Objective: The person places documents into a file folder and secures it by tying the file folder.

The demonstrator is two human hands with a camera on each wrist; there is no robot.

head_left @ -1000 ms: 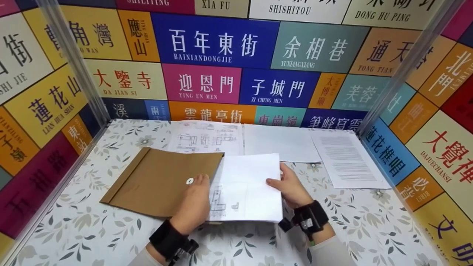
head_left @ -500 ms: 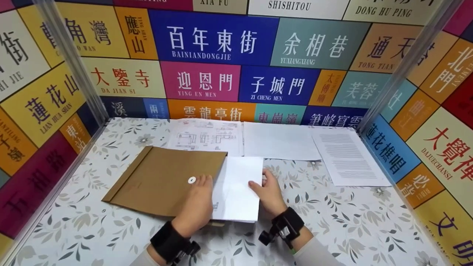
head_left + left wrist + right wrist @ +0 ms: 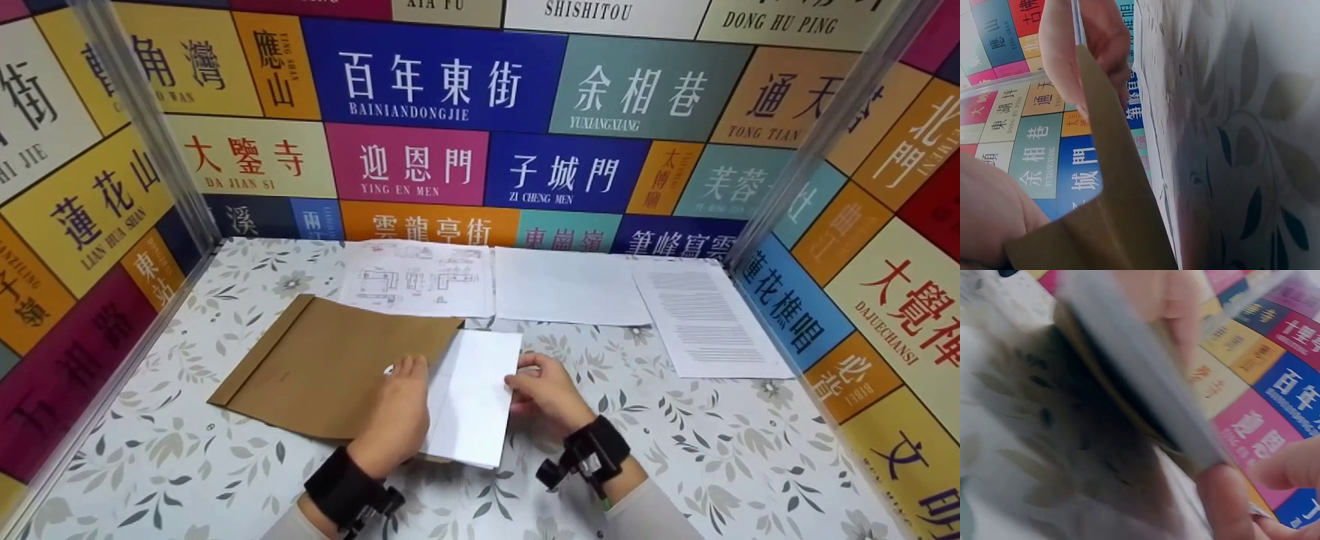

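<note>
A brown paper envelope point(image 3: 330, 367) with a white round button lies at a slant on the table. My left hand point(image 3: 394, 409) grips it near its right-hand opening, fingers over the top face. White sheets of paper point(image 3: 480, 397) stick out of the opening, their left part hidden inside the envelope and behind the left hand. At their right edge my right hand point(image 3: 551, 390) holds the stack, thumb tip at the rim. In the right wrist view the paper stack point(image 3: 1145, 365) appears edge-on and blurred, with the right fingers point(image 3: 1221, 500) at its near end.
Behind the envelope lie a sheet with technical drawings point(image 3: 412, 281), a blank white sheet point(image 3: 570, 285) and a page of printed text point(image 3: 712, 322). Panels with colourful street-name lettering point(image 3: 435, 75) enclose the floral-patterned table point(image 3: 712, 442) at the back and sides.
The right hand has moved left with the papers, and less of them shows outside the envelope. Their outer edge has tilted. The left hand stays at the opening.
</note>
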